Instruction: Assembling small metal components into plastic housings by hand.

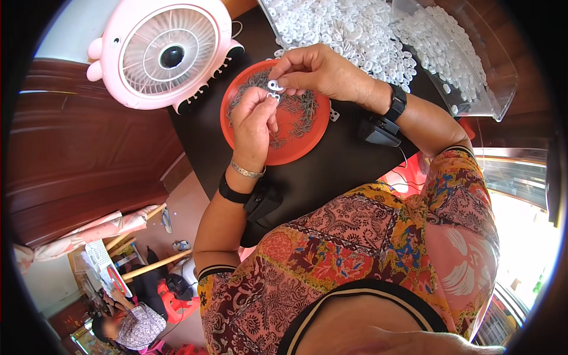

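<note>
My left hand (253, 121) is closed, thumb and finger pinching a small white plastic piece with prongs (273, 96). Just above it, the closed fingers of my right hand (319, 72) grip a small white plastic piece with a round hole (273, 85). The two pieces meet or nearly meet; I cannot tell if they are joined. Both hands hover over a round orange-red basin (290, 155). Thin grey metal pins, perhaps nails (305, 121), lie scattered in it, partly hidden by my hands.
A heap of white plastic pieces (337, 29) covers the table's far side. A clear bin (503, 89) with more stands at the far right. A pink fan (100, 53) is at the far left of the black table (331, 171). Another person (139, 325) sits at lower left.
</note>
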A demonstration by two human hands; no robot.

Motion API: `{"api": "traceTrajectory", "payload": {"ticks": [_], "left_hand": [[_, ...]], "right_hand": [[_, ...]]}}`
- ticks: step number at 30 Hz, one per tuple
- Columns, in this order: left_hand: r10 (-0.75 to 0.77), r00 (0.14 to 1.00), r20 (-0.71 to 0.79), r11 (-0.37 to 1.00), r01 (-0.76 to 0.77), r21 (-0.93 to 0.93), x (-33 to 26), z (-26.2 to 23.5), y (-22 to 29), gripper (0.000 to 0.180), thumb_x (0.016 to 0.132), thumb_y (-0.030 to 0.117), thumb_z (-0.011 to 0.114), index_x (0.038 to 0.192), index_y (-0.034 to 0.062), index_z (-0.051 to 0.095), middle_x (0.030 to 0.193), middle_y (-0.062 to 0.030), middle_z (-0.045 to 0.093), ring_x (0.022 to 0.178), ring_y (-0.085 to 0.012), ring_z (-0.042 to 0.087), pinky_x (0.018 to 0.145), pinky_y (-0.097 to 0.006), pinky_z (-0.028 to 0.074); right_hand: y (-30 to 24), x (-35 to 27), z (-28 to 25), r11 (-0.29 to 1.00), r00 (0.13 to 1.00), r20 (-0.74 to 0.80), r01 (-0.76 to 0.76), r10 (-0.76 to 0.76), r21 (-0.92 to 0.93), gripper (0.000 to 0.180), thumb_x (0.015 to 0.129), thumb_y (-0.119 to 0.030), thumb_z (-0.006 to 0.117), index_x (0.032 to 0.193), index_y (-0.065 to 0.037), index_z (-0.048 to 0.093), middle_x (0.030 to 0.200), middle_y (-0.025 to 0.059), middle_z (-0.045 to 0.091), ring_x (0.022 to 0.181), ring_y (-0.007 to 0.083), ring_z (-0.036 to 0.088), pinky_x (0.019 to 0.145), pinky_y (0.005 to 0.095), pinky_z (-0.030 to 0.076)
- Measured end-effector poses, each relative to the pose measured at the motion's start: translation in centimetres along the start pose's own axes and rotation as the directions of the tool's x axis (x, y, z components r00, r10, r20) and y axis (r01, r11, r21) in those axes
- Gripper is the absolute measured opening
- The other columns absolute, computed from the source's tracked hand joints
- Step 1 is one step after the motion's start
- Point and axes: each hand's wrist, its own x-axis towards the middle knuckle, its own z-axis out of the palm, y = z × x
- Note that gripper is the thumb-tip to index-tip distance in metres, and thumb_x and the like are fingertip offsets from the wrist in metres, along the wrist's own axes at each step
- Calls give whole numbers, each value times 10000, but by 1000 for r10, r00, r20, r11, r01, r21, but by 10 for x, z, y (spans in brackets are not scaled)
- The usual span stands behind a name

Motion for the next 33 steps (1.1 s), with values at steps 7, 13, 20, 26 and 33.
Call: {"api": "traceTrajectory", "payload": {"ticks": [7, 13, 20, 26, 33], "left_hand": [[19, 1000, -25, 997, -17, 70, 0, -1, -3, 124, 895, 84, 514, 786, 26, 518, 588, 11, 465, 485, -53, 406, 463, -207, 350], [5, 999, -39, 997, -2, 72, -1, -1, -4, 118, 891, 82, 510, 787, 28, 518, 592, 10, 475, 492, -57, 423, 467, -208, 363], [-118, 991, -67, 990, 112, -88, -1, 4, 0, 137, 894, 135, 508, 807, 36, 547, 607, -3, 511, 501, -81, 461, 470, -206, 361], [-128, 991, -26, 984, 124, -126, 0, 1, 0, 161, 907, 157, 502, 815, 39, 562, 603, -5, 513, 494, -81, 462, 464, -202, 351], [-81, 994, -72, 996, 78, -43, 0, 9, -2, 221, 937, 194, 464, 823, 37, 569, 580, 3, 501, 495, -69, 463, 461, -191, 339]], "right_hand": [[0, -2, 4, 992, 997, -25, 66, -69, -108, 166, 896, -96, 623, 1024, 4, 657, 867, 18, 661, 781, 54, 589, 726, 210, 497], [2, -3, 8, 957, 992, 33, 129, -125, -261, 190, 877, -75, 639, 1050, 4, 642, 858, 22, 660, 818, 59, 598, 742, 223, 502], [9, -5, 15, 938, 983, 0, 173, -181, -301, 256, 801, -40, 708, 1041, -18, 622, 836, 45, 649, 774, 94, 624, 696, 246, 518], [5, -5, 14, 895, 968, 53, 247, -246, -370, 275, 771, -54, 730, 1026, -25, 630, 848, 60, 652, 764, 128, 643, 674, 264, 525], [3, -9, 20, 700, 911, 55, 351, -408, -622, 302, 754, -109, 734, 1031, -41, 635, 856, 104, 653, 745, 234, 657, 653, 320, 532]]}}
